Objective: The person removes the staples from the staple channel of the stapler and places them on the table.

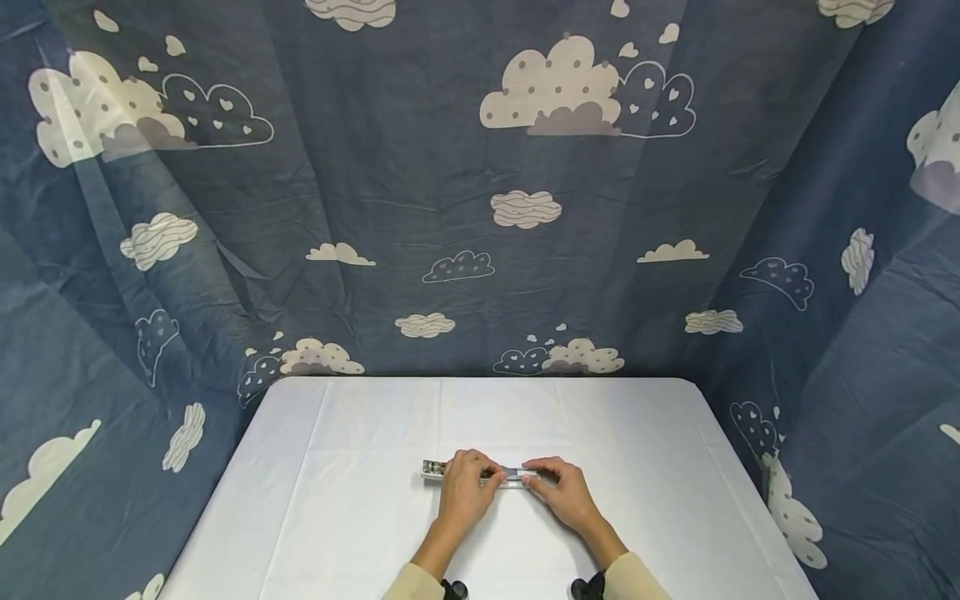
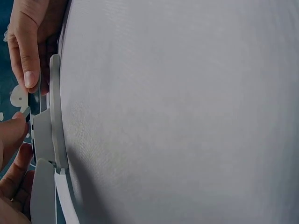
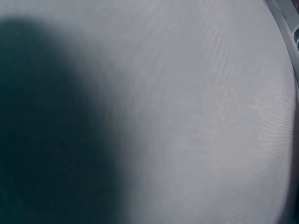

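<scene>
A white and grey stapler (image 1: 432, 470), its parts swung apart, lies lengthwise on the white-covered table. My left hand (image 1: 467, 490) grips its middle, thumb and fingertips beside a slim grey section. From the other side, my right hand (image 1: 562, 492) pinches the right end of that section. Up close in the left wrist view, the stapler's long base (image 2: 57, 116) and a dark metal strip (image 2: 34, 100) show between the hands. The fingers hide much of the middle. Only a pale edge (image 3: 285, 23) enters the right wrist view's top corner.
The white tablecloth (image 1: 360, 517) spreads around the hands, with fold lines. Behind and at both sides hangs a dark blue curtain (image 1: 420, 167) with cloud prints. A dark blur fills the left of the right wrist view.
</scene>
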The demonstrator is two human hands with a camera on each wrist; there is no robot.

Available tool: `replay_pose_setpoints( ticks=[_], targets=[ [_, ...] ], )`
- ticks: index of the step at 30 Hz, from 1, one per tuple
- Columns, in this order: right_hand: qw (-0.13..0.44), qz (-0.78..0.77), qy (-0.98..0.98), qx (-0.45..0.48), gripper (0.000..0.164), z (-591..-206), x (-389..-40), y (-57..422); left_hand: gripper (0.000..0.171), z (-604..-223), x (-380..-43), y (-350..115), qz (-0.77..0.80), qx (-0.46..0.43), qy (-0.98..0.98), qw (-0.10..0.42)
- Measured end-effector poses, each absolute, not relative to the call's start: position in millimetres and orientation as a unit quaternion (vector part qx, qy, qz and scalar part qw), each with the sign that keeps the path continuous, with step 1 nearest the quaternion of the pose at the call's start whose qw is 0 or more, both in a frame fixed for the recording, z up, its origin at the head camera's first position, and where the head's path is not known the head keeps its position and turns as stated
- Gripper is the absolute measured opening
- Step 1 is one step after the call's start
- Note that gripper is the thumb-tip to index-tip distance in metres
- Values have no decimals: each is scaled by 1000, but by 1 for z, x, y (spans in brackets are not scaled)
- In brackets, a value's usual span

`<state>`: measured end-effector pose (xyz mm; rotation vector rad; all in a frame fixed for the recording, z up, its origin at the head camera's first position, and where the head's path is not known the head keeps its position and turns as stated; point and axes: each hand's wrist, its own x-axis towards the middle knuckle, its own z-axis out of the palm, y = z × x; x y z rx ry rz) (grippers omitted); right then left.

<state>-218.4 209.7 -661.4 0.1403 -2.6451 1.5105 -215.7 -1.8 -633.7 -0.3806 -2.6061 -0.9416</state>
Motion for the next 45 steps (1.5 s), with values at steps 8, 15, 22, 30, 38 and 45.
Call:
replay_pose_setpoints(
  ticks=[8, 15, 22, 30, 38, 45],
  targets=[
    [49, 493, -867, 45, 22, -658, -217, 208, 6, -631, -217, -6, -364, -136, -909, 150],
    [48, 489, -870, 42, 21, -657, -216, 208, 8, -628, -218, -10, -392, -138, -898, 143],
    [57, 479, -875, 44, 20, -658, -216, 207, 10, -625, -217, -16, -423, -140, -883, 148],
    [60, 479, -875, 46, 22, -660, -217, 207, 9, -620, -216, -23, -445, -133, -870, 163],
    [58, 476, -876, 43, 21, -659, -216, 207, 8, -612, -210, -32, -452, -109, -870, 164],
    [57, 477, -877, 35, 20, -659, -216, 206, 7, -608, -212, -44, -471, -115, -853, 191]
  ],
)
